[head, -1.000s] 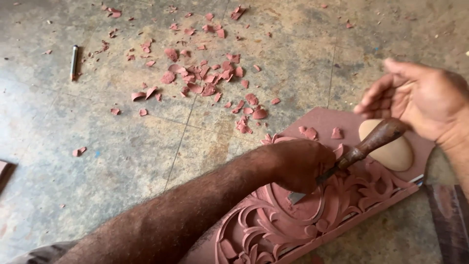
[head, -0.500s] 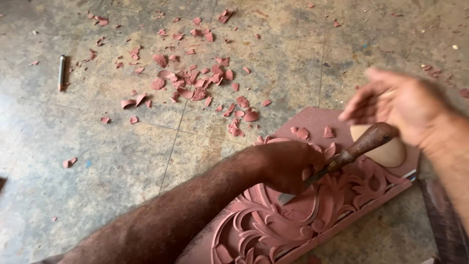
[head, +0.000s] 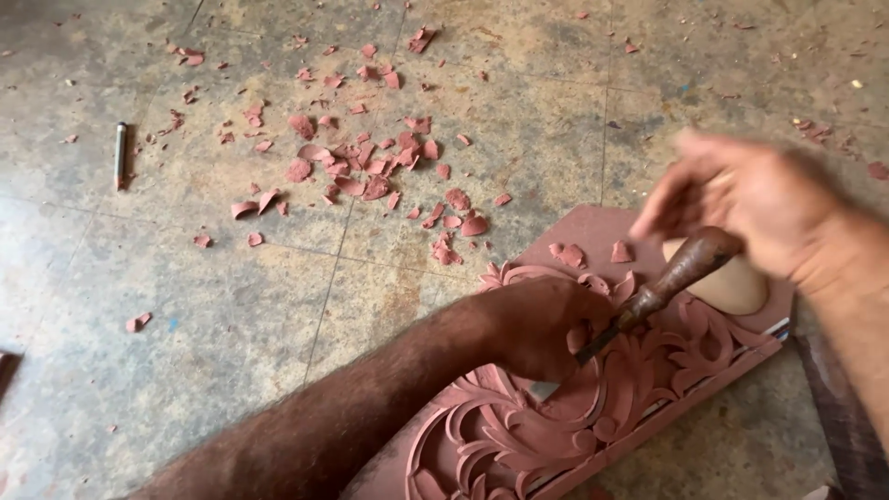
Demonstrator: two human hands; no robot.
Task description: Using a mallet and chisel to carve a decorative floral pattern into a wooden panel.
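Note:
A reddish wooden panel (head: 593, 236) with carved leaf scrolls lies on the floor at the lower right. My left hand (head: 542, 324) rests on the carving and grips the metal shaft of a chisel (head: 662, 287) with a dark wooden handle, its blade down in the wood. My right hand (head: 750, 208) hovers blurred just above the handle's end, fingers loosely curled, holding nothing that I can see. A pale rounded object (head: 736, 287) lies on the panel under that hand.
Several reddish wood chips (head: 361, 171) are scattered over the worn concrete floor (head: 231, 315) beyond the panel. A small metal tool (head: 118, 153) lies at the far left. A dark strip (head: 847, 426) runs along the right edge.
My right hand has moved in over the chisel handle and is blurred by motion. The view has shifted slightly; my left hand keeps the chisel in the same spot.

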